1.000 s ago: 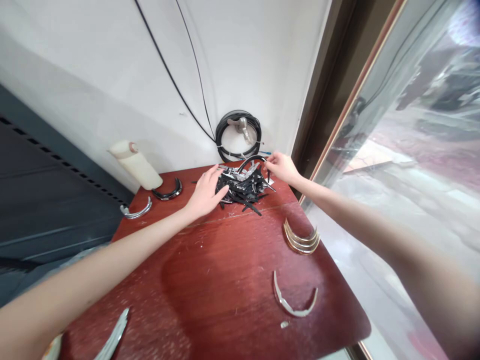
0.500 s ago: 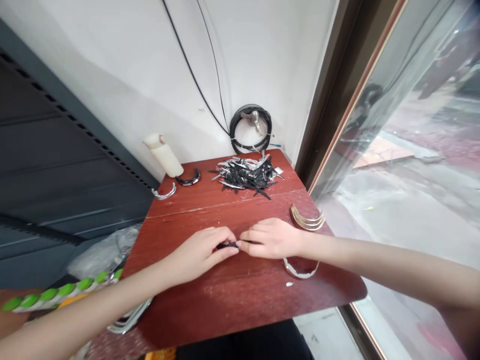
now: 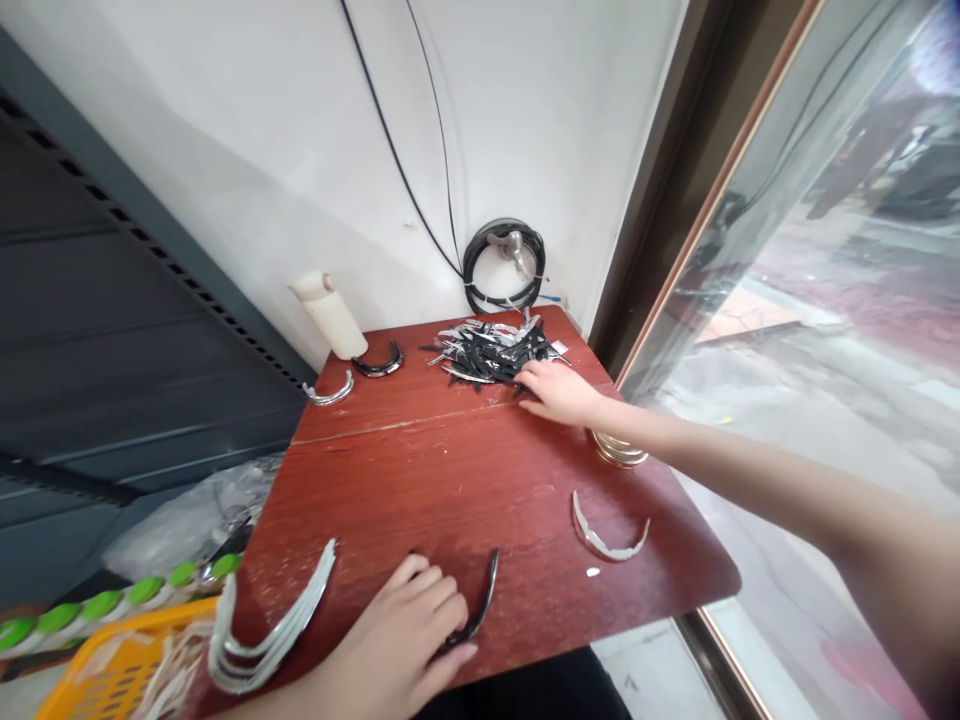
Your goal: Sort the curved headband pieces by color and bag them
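On the red table (image 3: 360, 480), near its front edge, my left hand (image 3: 416, 625) is closed on a curved black band (image 3: 486, 600). My right hand (image 3: 559, 392) reaches to the near right side of a pile of black and silver strips (image 3: 487, 350); its fingers touch the strips, and what they grip, if anything, is too small to make out. Silver curved bands (image 3: 274, 640) lie left of my left hand. A pale curved band (image 3: 604, 545) lies at the right, and gold bands (image 3: 621, 452) are partly hidden under my right forearm.
A cream bottle (image 3: 334, 318) stands at the back left beside black curved bands (image 3: 381, 362) and small silver ones (image 3: 330, 392). A coiled black cable (image 3: 474, 265) hangs against the wall. A yellow basket (image 3: 112, 670) is at the lower left, a glass pane on the right.
My hands have separated. The left one moved toward the front edge with the black band, and the right one moved away to the pile. More of the silver bands and basket now shows.
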`<state>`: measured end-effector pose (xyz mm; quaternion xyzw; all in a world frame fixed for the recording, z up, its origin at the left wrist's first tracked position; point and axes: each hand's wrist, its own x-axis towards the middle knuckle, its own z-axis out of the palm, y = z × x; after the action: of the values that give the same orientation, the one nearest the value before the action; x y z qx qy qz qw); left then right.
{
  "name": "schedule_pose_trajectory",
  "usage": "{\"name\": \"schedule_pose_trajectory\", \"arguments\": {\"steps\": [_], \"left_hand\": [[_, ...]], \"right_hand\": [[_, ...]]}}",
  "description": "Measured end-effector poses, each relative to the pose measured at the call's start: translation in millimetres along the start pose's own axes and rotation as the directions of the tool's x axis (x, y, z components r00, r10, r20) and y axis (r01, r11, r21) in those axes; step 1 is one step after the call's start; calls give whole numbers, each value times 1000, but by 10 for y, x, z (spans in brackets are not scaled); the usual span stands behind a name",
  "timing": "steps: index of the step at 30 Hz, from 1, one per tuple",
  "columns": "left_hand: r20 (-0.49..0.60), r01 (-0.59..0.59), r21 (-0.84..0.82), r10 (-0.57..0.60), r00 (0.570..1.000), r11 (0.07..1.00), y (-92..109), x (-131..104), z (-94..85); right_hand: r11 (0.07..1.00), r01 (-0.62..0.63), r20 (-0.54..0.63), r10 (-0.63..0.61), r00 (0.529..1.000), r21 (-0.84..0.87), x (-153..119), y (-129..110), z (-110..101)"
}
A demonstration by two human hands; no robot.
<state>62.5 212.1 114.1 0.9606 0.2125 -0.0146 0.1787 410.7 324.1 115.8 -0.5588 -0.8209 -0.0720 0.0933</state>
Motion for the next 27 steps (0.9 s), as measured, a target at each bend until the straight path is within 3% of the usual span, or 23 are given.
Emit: {"name": "schedule_pose_trajectory", "arguments": {"steps": [3, 6, 11, 15, 18, 21, 24, 27], "left_hand": [[-3, -19, 45, 20, 1000, 999, -95, 132, -190], [-41, 28, 141, -23, 999, 990, -388, 449, -402], [-213, 115, 212, -68, 975, 970, -1100, 1287, -665], [-208, 152, 256, -99, 973, 955, -1468, 2002, -817], [-143, 181, 259, -147, 979, 949, -1598, 2441, -908], [-62, 210, 221, -201, 978, 952, -1661, 2737, -974], [-43, 196, 194, -191, 981, 961, -1649, 2862, -985], [-109, 192, 206, -173, 979, 959, -1549, 2864, -908]], "right_hand": [[973, -220, -3, 221, 975, 63, 150, 397, 102], [937, -325, -16, 330, 944, 128, 282, 660, 178], [921, -339, 178, 307, 935, 194, 461, 773, 270], [933, -283, 131, 259, 957, 223, 530, 746, 309], [944, -199, 38, 196, 980, 265, 524, 763, 328], [942, -117, -19, 129, 991, 314, 476, 808, 330], [935, -118, -38, 139, 990, 334, 414, 871, 298], [930, -175, 19, 179, 984, 322, 383, 972, 249]]}}
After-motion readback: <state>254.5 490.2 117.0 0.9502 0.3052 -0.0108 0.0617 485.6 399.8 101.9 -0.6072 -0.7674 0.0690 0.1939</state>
